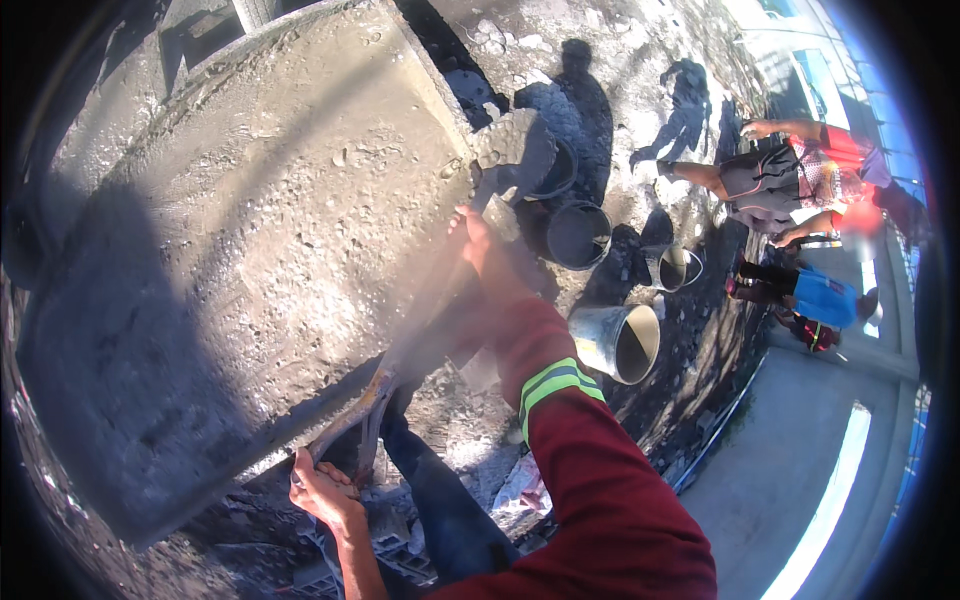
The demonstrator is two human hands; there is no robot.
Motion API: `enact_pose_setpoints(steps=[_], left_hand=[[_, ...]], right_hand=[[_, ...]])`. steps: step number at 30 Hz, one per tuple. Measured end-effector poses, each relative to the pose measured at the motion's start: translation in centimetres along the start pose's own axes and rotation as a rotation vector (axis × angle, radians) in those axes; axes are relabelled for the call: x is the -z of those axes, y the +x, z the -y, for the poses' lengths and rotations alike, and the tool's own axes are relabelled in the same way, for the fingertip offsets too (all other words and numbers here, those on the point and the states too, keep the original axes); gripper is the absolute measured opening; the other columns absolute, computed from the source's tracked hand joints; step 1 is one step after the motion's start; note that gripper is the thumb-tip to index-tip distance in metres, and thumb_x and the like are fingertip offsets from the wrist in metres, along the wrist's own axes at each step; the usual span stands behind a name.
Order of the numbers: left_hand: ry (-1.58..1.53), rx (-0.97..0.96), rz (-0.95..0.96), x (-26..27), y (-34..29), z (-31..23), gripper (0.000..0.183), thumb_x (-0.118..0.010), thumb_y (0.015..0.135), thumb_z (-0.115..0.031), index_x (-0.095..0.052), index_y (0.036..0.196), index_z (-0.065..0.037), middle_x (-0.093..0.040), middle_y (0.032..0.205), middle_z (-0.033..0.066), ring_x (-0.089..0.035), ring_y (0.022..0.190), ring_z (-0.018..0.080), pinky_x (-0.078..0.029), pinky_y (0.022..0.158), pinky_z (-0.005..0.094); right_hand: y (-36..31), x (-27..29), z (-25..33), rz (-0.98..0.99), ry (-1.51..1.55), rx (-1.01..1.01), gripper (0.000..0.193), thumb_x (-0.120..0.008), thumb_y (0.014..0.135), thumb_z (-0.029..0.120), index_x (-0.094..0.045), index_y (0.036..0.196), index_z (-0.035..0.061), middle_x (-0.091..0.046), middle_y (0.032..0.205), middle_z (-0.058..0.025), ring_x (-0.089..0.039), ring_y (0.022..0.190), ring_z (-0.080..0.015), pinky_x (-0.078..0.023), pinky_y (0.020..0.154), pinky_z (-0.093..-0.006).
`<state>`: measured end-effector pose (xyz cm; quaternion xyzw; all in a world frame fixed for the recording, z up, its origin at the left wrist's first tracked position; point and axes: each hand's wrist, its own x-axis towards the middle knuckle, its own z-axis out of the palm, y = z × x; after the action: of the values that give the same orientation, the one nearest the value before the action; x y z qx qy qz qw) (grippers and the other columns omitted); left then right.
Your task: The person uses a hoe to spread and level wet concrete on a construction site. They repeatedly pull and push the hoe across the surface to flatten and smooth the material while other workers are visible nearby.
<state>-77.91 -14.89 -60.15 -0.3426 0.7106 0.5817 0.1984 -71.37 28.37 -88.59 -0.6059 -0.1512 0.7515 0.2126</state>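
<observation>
- Gripping the shovel handle: left hand, lower left; right hand, centre.
- Mistimed tilting of the shovel blade could cause spillage beside the upper-centre bucket.

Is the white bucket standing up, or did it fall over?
Standing up. The white bucket opens toward the side where the standing people have their heads.

My sleeve, lower centre of the frame, is deep maroon, ringed by a lime-yellow band with a silver-grey stripe. My trousers are dark blue. I see a dusty grey-brown handle with an orange-tan patch, pitted grey mix at upper left and, at right, a whitish bucket, a patterned red shirt and a bright blue shirt.
</observation>
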Motion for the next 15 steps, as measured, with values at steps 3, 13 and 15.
enact_pose_setpoints(steps=[3, 13, 15], left_hand=[[0.241, -0.344, 0.216, -3.9, -3.7, 4.3, 0.038, -0.063, 0.093, -0.030, -0.057, 0.069, 0.000, -0.047, 0.051, -0.0019, -0.044, 0.048, 0.0081, -0.035, 0.045, 0.0272], [0.475, -1.004, 0.860, 6.7, -7.5, 11.6, 0.044, -0.089, 0.065, -0.036, -0.057, 0.072, -0.007, -0.059, 0.073, 0.0072, -0.059, 0.065, 0.0279, -0.049, 0.059, 0.0383], [0.468, -0.981, 0.846, 12.9, -4.8, 9.8, 0.048, -0.089, 0.064, -0.041, -0.057, 0.072, -0.007, -0.058, 0.076, 0.0068, -0.059, 0.068, 0.0287, -0.050, 0.063, 0.0402]], right_hand=[[2.2, 2.7, 3.3, -0.086, -0.176, 0.094, 0.022, -0.069, 0.086, 0.028, -0.055, 0.090, 0.0114, -0.056, 0.073, -0.0044, -0.056, 0.056, -0.0208, -0.048, 0.052, -0.0384], [-11.5, 1.4, 2.1, -0.080, -0.439, 0.204, 0.032, -0.073, 0.084, 0.035, -0.056, 0.082, 0.0085, -0.056, 0.066, -0.0055, -0.056, 0.051, -0.0197, -0.048, 0.047, -0.0354], [-15.2, -0.9, -1.1, 0.026, -0.313, 0.147, 0.033, -0.073, 0.085, 0.037, -0.055, 0.085, 0.0096, -0.055, 0.065, -0.0050, -0.056, 0.051, -0.0200, -0.048, 0.047, -0.0357]])
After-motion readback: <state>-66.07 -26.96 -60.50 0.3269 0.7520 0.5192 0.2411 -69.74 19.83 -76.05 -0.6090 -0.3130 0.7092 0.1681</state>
